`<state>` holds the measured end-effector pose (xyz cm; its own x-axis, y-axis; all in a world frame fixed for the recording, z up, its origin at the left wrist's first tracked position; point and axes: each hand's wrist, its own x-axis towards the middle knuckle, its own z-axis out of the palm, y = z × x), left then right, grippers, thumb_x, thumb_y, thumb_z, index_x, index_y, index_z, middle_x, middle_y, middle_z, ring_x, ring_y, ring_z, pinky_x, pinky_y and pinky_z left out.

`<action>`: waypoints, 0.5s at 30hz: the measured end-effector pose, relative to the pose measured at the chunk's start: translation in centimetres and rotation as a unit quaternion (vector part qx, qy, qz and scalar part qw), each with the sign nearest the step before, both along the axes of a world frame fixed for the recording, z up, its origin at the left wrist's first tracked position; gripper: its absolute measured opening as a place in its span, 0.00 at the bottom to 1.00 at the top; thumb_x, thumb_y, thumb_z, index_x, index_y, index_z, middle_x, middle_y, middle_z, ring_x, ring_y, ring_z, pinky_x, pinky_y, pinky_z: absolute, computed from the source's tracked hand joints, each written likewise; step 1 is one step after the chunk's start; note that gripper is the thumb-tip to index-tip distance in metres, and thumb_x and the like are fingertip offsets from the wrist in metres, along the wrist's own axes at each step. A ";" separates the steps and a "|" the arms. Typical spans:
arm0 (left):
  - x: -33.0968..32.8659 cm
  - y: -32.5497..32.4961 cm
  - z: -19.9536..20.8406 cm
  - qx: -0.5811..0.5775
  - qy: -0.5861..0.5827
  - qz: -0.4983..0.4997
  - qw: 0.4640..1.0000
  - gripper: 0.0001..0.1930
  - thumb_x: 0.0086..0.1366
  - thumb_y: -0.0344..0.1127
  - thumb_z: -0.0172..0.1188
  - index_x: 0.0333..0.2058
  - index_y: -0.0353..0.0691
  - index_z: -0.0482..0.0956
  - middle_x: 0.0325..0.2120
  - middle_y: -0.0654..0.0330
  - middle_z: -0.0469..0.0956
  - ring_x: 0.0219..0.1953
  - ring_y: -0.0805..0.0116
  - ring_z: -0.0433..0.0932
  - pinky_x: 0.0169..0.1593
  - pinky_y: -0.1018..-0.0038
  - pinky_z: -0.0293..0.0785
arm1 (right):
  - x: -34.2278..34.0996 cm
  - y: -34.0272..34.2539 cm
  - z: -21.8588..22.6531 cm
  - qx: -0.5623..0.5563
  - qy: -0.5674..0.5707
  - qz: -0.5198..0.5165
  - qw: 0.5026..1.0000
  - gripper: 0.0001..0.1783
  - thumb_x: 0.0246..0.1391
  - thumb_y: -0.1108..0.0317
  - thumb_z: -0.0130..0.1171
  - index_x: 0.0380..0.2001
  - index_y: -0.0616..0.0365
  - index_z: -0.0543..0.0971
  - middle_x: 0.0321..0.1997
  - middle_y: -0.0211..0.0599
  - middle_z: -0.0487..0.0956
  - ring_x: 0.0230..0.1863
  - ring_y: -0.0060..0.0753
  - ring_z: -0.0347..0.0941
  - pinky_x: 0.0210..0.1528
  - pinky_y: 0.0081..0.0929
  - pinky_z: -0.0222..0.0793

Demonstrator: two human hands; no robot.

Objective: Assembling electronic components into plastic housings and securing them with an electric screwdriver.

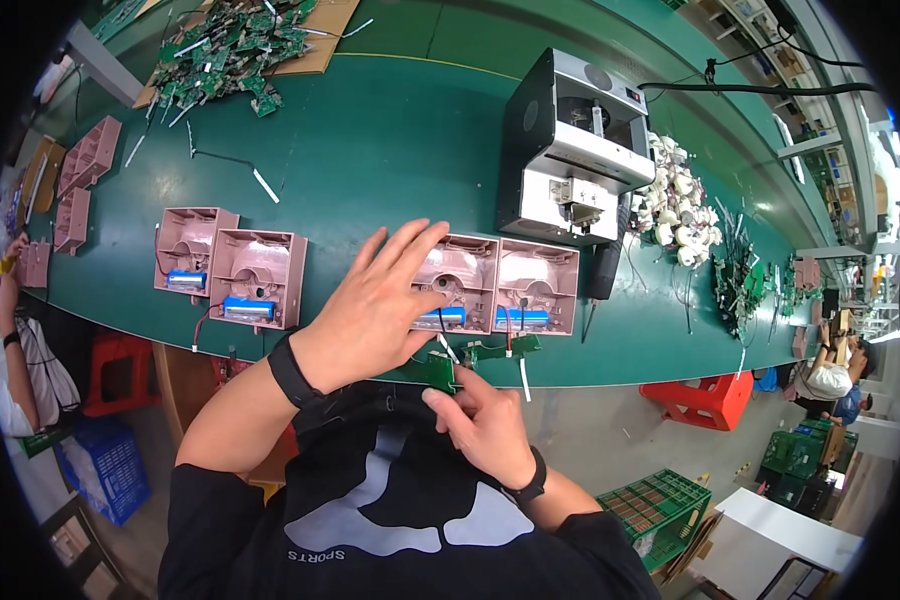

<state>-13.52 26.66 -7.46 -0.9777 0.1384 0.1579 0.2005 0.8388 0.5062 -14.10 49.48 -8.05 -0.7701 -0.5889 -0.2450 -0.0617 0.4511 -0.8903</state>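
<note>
My left hand (375, 310) lies with outstretched fingers over the left part of a pink plastic housing (466, 262), its thumb side near the housing's lower edge. Inside that housing is a blue cylindrical battery (450, 318). At the table's front edge my right hand (485, 425) pinches a small green circuit board (440, 371) between thumb and fingers. A white-tipped wire runs up from about the board toward the housing. Touching on the right stands a second pink housing (540, 270) with a blue battery (523, 319). Another green board (505, 349) lies just below it.
Two more pink housings with batteries (248, 308) stand to the left. A black-and-white machine (575, 150) stands behind, beside a screwdriver-like tool (603, 265). Piles of circuit boards (232, 60) and white parts (675, 205) lie farther off. A red stool (698, 400) stands below the table.
</note>
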 end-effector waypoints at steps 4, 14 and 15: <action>0.0 0.2 0.0 -0.008 -0.001 -0.003 1.000 0.16 0.50 0.35 0.77 0.38 0.38 0.89 0.71 0.40 0.61 0.75 0.43 0.56 0.72 0.44 0.60 | -0.3 0.4 0.2 -0.037 -0.149 -0.017 0.988 0.12 0.69 0.66 0.64 0.35 0.66 0.80 0.16 0.29 0.78 0.14 0.15 0.69 0.17 0.21 0.62; 0.1 0.2 -0.4 -0.001 0.008 0.007 1.000 0.15 0.51 0.34 0.76 0.39 0.38 0.89 0.71 0.40 0.60 0.76 0.43 0.56 0.72 0.44 0.60 | 1.0 0.5 -3.7 0.030 0.114 0.066 0.991 0.16 0.67 0.63 0.66 0.28 0.63 0.80 0.16 0.37 0.80 0.15 0.31 0.77 0.19 0.30 0.69; 0.2 0.1 -0.4 -0.002 0.011 0.011 1.000 0.15 0.52 0.35 0.75 0.39 0.38 0.89 0.71 0.40 0.60 0.76 0.42 0.56 0.72 0.44 0.59 | 1.1 0.6 -3.6 0.027 0.113 0.073 0.991 0.16 0.67 0.63 0.66 0.28 0.63 0.80 0.16 0.37 0.80 0.15 0.31 0.77 0.19 0.30 0.69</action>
